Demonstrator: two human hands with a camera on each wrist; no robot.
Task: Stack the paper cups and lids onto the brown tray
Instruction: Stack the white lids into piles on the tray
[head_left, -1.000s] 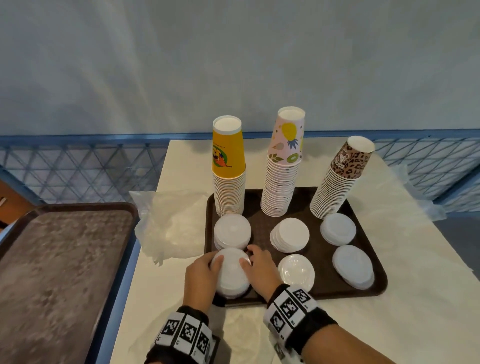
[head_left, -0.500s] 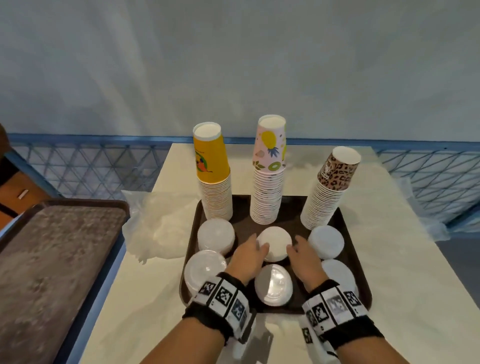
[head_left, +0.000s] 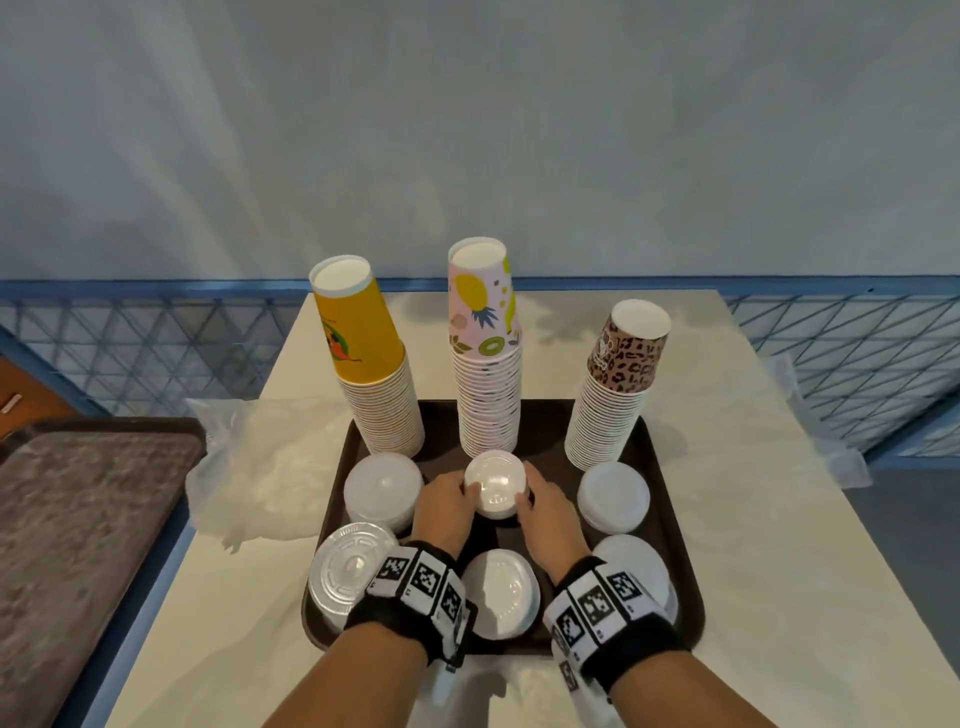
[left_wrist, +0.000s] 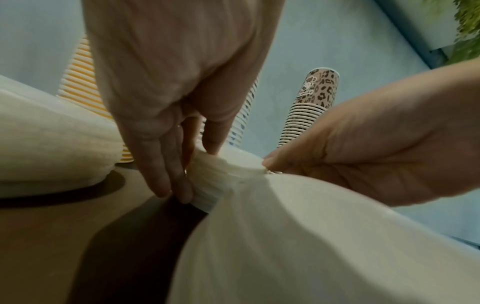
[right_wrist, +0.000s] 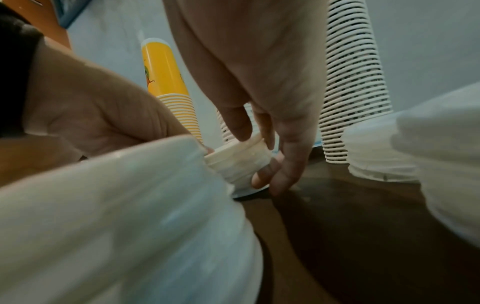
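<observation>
Since half a second ago both hands have closed in from resting beside the middle lid stack to clasping it, and the view has drawn nearer.

White table (head_left: 753, 467): carries the brown tray (head_left: 670, 467), which lies square to the near edge; bare tabletop remains on the right and at the far end, while crumpled clear plastic (head_left: 270, 467) fills the room just left of the tray.

Second tray (head_left: 78, 519): mottled brown, well apart on the left.

Cup stacks: three inverted columns stand along the tray's far edge, a yellow stack (head_left: 374, 364) on the left, a pink fruit-print stack (head_left: 485, 353) in the middle and a leopard-print stack (head_left: 613, 384) on the right, the outer two leaning outward.

Lid stacks: six piles of white ribbed plastic lids fill the near half of the tray in two rows, with narrow brown gaps between them. The near-left pile (head_left: 348, 577) overhangs the tray's left rim.

Middle lid stack (head_left: 494, 484): stands just near of the pink column, far row.

Left hand (head_left: 441, 512) and right hand (head_left: 550, 512): fingers curl round opposite sides of this stack; the left fingertips (left_wrist: 179, 191) reach its base, and the right fingertips (right_wrist: 283, 181) do likewise.
</observation>
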